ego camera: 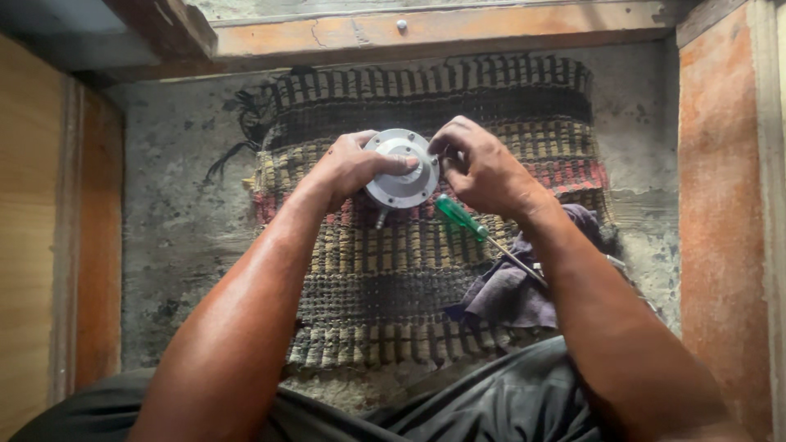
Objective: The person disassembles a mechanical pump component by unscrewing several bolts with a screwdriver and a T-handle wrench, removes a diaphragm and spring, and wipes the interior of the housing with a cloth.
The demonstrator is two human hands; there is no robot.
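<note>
Left edge: a pale wooden panel [29, 229] stands upright beside the rough concrete floor [176, 245], which is grey and stained.
Mat: a woven striped mat [385, 286] in dark, tan and red bands lies flat on the floor, with loose dark threads trailing from its upper left corner.
Your left hand [348, 168]: it cups the round grey metal part [401, 169] from the left, fingers curled under its rim and the thumb laid across its face, reaching towards the raised centre.
Metal part: you hold it above the upper middle of the mat, between both hands, its flat flanged face turned up to you; a short stub sticks out from its lower left edge.
Your right hand [483, 168]: it is closed against the right rim of the metal part, fingertips bent in and pressed together at the rim; what they pinch there, if anything, I cannot tell.
Screwdriver: a screwdriver [483, 237] with a clear green handle lies on the mat just below your right hand, its shaft running down to the right under your forearm.
Cloth: a crumpled purple-grey cloth [512, 290] lies on the mat's right side, under the screwdriver's shaft.
Right edge: an orange-brown wooden board [720, 221] runs upright along the floor.
</note>
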